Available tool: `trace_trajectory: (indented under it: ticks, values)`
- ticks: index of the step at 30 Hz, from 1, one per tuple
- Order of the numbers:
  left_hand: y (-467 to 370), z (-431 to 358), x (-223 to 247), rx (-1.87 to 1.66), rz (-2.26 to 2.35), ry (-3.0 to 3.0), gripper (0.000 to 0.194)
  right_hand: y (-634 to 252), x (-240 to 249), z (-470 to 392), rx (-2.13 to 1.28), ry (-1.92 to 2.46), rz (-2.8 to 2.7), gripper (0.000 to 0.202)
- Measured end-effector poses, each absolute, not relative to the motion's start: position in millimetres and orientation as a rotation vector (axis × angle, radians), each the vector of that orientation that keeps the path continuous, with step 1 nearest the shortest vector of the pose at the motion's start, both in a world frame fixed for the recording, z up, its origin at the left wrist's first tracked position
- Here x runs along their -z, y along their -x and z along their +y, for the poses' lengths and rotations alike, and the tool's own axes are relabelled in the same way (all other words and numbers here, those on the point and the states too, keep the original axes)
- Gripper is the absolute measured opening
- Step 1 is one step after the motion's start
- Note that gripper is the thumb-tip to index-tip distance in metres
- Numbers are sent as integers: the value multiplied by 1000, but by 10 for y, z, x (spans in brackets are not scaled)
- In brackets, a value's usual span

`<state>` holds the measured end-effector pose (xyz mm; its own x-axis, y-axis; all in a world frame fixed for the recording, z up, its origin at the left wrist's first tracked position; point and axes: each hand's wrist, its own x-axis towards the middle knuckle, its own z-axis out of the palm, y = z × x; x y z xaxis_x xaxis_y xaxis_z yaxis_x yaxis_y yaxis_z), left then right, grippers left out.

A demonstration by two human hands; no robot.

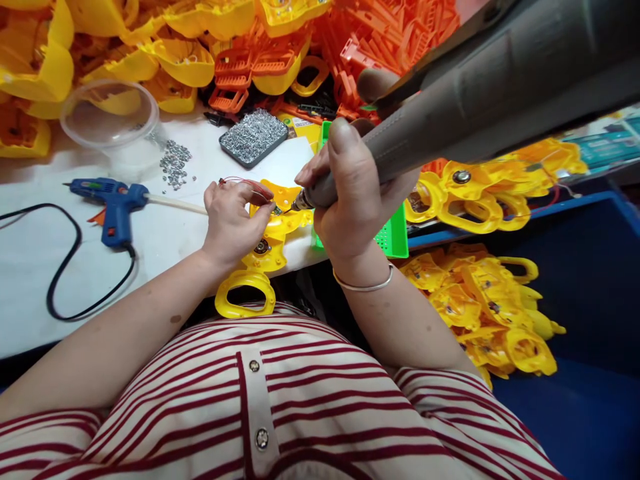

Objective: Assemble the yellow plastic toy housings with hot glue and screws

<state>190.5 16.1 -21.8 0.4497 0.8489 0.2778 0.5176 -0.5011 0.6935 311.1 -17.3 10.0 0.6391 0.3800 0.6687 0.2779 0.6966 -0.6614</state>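
Observation:
My right hand is wrapped round a grey electric screwdriver, which slants down to the left. Its thin bit meets the yellow plastic shell near a small green circuit board. Fingers closed, my left hand pinches thin red wires close to the board; exactly where the fingertips touch is partly hidden. The shell lies at the table's front edge, its looped handle sticking out towards me. A round speaker sits inside it.
A blue glue gun with a black cord lies left. Screws fill a black tray; nuts lie loose beside a clear tub. A green basket stands behind my right wrist. Yellow shells fill a blue bin; orange parts are piled behind.

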Motion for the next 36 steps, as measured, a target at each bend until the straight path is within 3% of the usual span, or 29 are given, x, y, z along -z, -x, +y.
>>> trace_trajectory:
  ticks: [16,22,29,33,36]
  values:
    - [-1948,104,163,-837,1256,-2149,7,-3091,-82,-164,-202,893,-889,43]
    - [-1954,97,166,-814,1261,-2150,8,-3074,-77,-149,-106,816,-875,40]
    - [-1923,111,202,-775,1300,-2173,2,-3083,-165,-269,-133,901,-884,49]
    - [-1826,117,177,-762,1295,-2225,23,-3113,-331,-360,-142,862,-847,47]
    - [-1721,89,142,-713,1276,-2229,18,-3133,-435,-394,-195,851,-798,49]
